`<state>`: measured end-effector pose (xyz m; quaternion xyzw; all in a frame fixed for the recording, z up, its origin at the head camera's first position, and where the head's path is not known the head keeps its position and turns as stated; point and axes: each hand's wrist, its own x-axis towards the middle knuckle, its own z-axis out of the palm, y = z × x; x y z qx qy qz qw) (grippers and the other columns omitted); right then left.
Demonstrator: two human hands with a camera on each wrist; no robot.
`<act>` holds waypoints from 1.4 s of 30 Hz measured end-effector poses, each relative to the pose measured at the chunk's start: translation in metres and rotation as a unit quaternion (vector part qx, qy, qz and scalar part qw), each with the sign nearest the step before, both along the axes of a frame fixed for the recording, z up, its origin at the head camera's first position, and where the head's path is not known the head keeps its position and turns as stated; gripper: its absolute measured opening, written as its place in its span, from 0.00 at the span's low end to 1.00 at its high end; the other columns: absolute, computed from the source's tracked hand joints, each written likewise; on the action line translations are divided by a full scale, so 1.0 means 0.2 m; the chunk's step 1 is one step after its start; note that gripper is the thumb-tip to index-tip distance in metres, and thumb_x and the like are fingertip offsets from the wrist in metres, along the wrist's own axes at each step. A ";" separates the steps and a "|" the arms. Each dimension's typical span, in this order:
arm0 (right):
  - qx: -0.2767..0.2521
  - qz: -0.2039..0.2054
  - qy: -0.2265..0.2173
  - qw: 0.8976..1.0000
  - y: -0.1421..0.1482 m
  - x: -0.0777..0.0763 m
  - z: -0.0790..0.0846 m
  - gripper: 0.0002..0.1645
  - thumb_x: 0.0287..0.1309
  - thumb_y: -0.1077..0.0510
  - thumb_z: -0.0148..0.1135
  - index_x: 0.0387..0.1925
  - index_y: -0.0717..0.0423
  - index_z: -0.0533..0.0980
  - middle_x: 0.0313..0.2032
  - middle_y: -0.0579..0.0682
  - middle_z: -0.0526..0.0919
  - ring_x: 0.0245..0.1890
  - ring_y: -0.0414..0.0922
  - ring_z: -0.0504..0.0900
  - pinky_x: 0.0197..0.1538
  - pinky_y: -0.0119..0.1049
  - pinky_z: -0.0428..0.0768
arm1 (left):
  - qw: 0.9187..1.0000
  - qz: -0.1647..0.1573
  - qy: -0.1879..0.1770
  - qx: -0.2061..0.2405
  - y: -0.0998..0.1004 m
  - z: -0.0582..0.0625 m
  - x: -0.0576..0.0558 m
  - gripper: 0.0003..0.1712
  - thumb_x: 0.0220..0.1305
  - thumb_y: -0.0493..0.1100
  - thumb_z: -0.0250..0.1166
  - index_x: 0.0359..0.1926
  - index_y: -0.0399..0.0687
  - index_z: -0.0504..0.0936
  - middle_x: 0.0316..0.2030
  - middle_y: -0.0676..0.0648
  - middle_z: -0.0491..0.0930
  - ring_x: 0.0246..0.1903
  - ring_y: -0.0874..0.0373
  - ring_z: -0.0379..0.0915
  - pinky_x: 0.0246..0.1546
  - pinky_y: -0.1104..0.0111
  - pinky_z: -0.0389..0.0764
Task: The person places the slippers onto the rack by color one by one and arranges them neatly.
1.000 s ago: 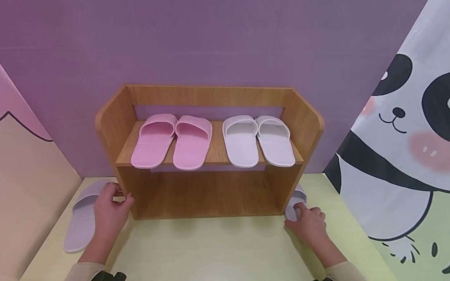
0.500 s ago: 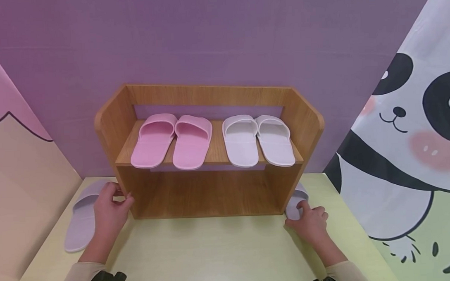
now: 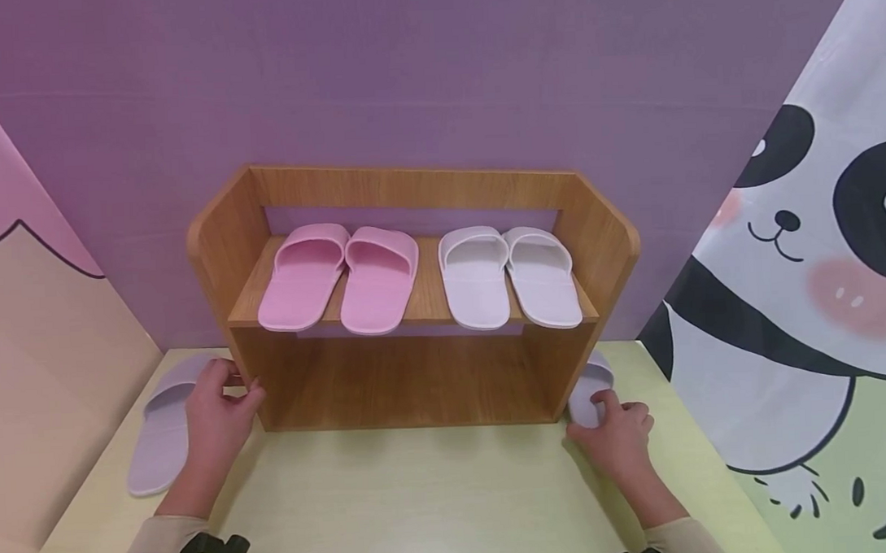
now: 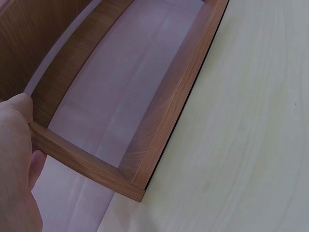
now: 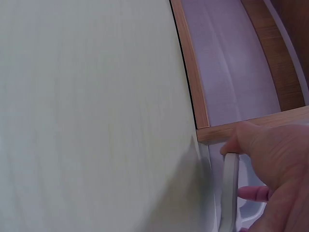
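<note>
A two-tier wooden shoe rack (image 3: 396,189) stands against the purple backdrop. My left hand (image 3: 217,416) pinches the front edge of its left side panel (image 4: 82,162), thumb inside and fingers outside. Beyond the rack's right side, my right hand (image 3: 617,439) pinches a pale lilac slipper (image 3: 586,398) by its heel end. In the right wrist view the thumb lies on one face of that slipper (image 5: 229,191), with fingers on the strap side. Another lilac slipper (image 3: 156,446) lies left of the rack, partly behind my left hand.
Two pink slippers (image 3: 375,299) and two white slippers (image 3: 477,293) sit side by side on the upper shelf. The lower shelf (image 3: 410,383) is beneath them. A pale tabletop (image 3: 421,497) extends in front. A panda-print panel (image 3: 771,428) borders the right.
My right hand has shifted slightly right and away from me with the lilac slipper, exposing more of it beside the rack. The left hand and the rack have stayed put.
</note>
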<state>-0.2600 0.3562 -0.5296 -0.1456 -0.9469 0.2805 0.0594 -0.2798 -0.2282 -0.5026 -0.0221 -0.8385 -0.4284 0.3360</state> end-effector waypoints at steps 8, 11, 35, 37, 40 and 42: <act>-0.025 -0.029 0.085 0.996 0.02 0.00 -0.01 0.42 0.57 0.52 0.78 0.69 0.59 0.70 0.64 0.76 0.59 0.67 0.71 0.56 0.58 0.67 0.76 | 1.000 0.000 0.009 -0.005 0.00 -0.02 -0.01 0.11 0.63 0.27 0.72 0.43 0.37 0.80 0.42 0.41 0.80 0.45 0.43 0.84 0.36 0.91 0.72; -0.031 -0.037 0.131 0.990 0.04 -0.01 -0.01 0.40 0.56 0.54 0.79 0.67 0.60 0.72 0.63 0.75 0.60 0.66 0.70 0.57 0.58 0.66 0.73 | 1.000 0.002 0.008 -0.004 0.00 -0.02 -0.01 0.11 0.63 0.27 0.72 0.43 0.37 0.79 0.42 0.41 0.80 0.45 0.44 0.84 0.36 0.91 0.72; -0.087 -0.071 0.321 0.940 0.00 0.01 0.09 0.40 0.50 0.61 0.83 0.65 0.55 0.77 0.63 0.65 0.63 0.70 0.57 0.59 0.58 0.62 0.72 | 1.000 -0.005 0.002 -0.001 0.00 -0.01 -0.02 0.13 0.63 0.27 0.73 0.45 0.38 0.80 0.43 0.41 0.81 0.46 0.44 0.83 0.36 0.91 0.73; -0.100 -0.071 0.326 0.937 -0.01 0.01 0.10 0.41 0.50 0.62 0.83 0.66 0.54 0.77 0.64 0.64 0.63 0.71 0.56 0.59 0.59 0.64 0.72 | 1.000 -0.003 0.006 0.000 0.00 -0.01 -0.02 0.12 0.63 0.27 0.73 0.44 0.37 0.80 0.43 0.41 0.81 0.45 0.45 0.83 0.36 0.91 0.73; -0.117 -0.074 0.326 0.935 -0.02 0.02 0.13 0.42 0.51 0.62 0.83 0.68 0.52 0.76 0.67 0.62 0.62 0.72 0.55 0.60 0.63 0.68 0.74 | 1.000 0.002 0.010 -0.002 -0.01 -0.02 -0.02 0.13 0.62 0.27 0.74 0.43 0.37 0.80 0.42 0.41 0.80 0.44 0.46 0.83 0.35 0.91 0.73; -0.126 -0.073 0.331 0.932 -0.03 0.03 0.15 0.44 0.52 0.62 0.83 0.69 0.50 0.75 0.69 0.60 0.61 0.73 0.54 0.60 0.66 0.70 0.75 | 1.000 0.002 0.011 -0.003 -0.01 -0.02 -0.02 0.13 0.62 0.27 0.73 0.43 0.37 0.80 0.42 0.41 0.80 0.44 0.46 0.83 0.35 0.91 0.73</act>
